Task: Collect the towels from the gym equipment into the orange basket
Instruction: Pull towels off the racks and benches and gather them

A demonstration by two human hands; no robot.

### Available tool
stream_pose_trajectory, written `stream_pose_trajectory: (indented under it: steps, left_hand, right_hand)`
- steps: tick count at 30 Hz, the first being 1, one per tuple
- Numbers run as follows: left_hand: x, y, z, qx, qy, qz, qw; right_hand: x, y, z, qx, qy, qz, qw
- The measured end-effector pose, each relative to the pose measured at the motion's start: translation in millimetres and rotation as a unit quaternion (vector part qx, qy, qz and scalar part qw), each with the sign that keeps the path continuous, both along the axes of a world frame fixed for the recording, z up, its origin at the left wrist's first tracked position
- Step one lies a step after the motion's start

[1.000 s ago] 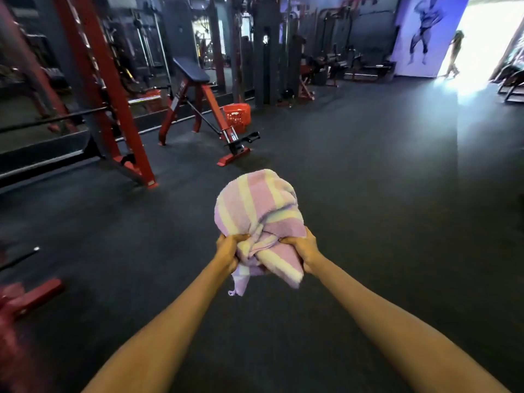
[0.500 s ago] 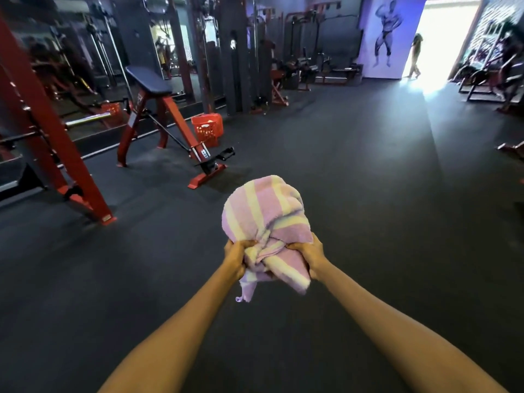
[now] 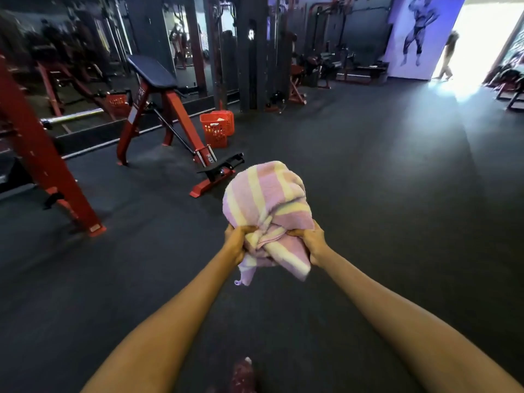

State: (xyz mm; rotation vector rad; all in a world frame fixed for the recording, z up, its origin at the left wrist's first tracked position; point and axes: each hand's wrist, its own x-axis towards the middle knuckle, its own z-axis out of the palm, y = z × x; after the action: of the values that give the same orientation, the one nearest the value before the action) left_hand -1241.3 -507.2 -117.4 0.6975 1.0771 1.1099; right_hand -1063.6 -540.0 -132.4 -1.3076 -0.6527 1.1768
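Observation:
A bunched pink-and-yellow striped towel (image 3: pixel 268 202) is held out in front of me at arm's length. My left hand (image 3: pixel 236 241) grips its lower left side and my right hand (image 3: pixel 312 241) grips its lower right side. A loose corner of the towel hangs down below my hands. The orange basket (image 3: pixel 216 131) stands on the floor ahead and to the left, just behind a red bench, with something pale inside it.
A red incline bench (image 3: pixel 158 109) with a black pad stands left of the basket, its foot bar reaching toward me. A red rack post (image 3: pixel 48 165) is at the left. Mirrors and weight machines line the back wall. A person stands by the bright doorway (image 3: pixel 448 56).
The view has moved forward and turned left; the basket and bench are nearer and more central. Both hands keep the same grip on the towel.

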Motion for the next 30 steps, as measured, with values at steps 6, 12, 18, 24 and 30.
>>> stream_pose_trajectory:
  steps: [6,12,18,24,30]
  left_hand:
    - [15,150,-6,-0.006,0.023,-0.007,1.0]
    - [45,313,8,0.017,0.046,-0.036,0.998]
    - [87,438,-8,-0.008,0.035,-0.056,0.998]
    - [132,559,-28,-0.032,0.042,-0.05,0.997]
    - [176,700,-15,-0.012,0.047,-0.028,0.998]
  right_hand:
    - [16,144,-11,-0.018,-0.011,-0.004,1.0]
    - [45,292,3,-0.012,-0.025,-0.033,0.999]
    - [89,416,-18,-0.031,-0.025,-0.049,0.998]
    - [141,544,-38,-0.062,-0.079,-0.022,0.995]
    - [187,692,-20,-0.049,-0.113,0.009,0.992]
